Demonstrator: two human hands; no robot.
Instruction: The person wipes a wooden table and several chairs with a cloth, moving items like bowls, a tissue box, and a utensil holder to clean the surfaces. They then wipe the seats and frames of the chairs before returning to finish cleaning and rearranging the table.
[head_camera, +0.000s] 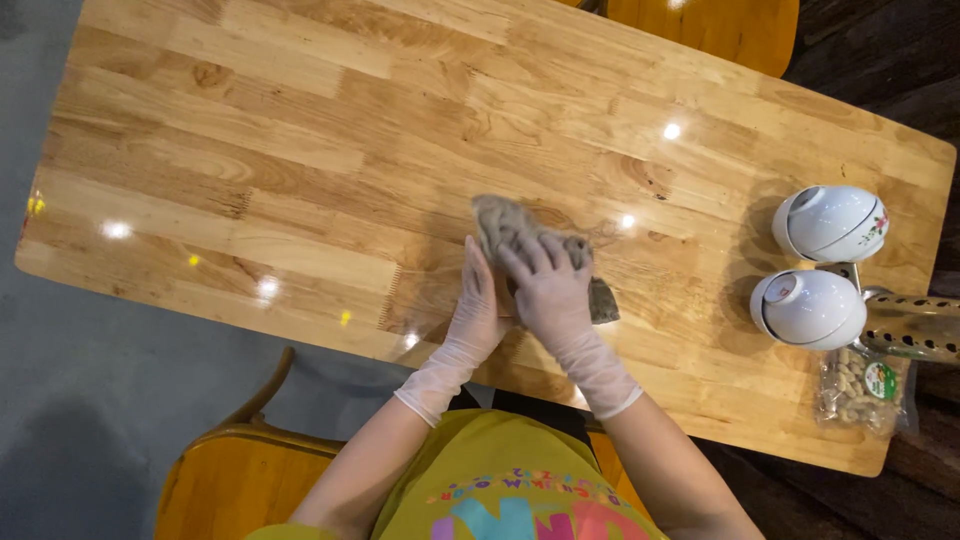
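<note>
Both hands are seen from above, each covered by a thin translucent glove that ends in a rolled cuff at the wrist. The right hand (548, 292) is laid palm down on a grey cloth (520, 240), with its fingers spread and lightly curled over the crumpled fabric, so the cloth is pressed under the hand rather than pinched; the forearm runs back and outward toward the person's body. The left hand (478, 305) is held on its edge just beside the right one, fingers straight and together, their tips touching the near side of the cloth; nothing is enclosed by it, and whether the fabric is gripped on its hidden side cannot be told.

The cloth is a bunched, mottled grey-brown rag. Its bulk is heaped beyond the fingertips, and a darker corner sticks out flat from under the right hand.

The cloth lies on a long wooden table (300, 150) of pale jointed planks with a glossy finish, a little past the table's middle toward its near edge. At the table's right end two white bowls (820, 265) are set upside down, touching each other. Nearer the table's front right corner a clear bag of peanuts (860, 388) is placed, and a perforated metal holder (915, 322) juts in beside it. Wooden chairs (235, 475) are drawn up against the table's near and far sides.
</note>
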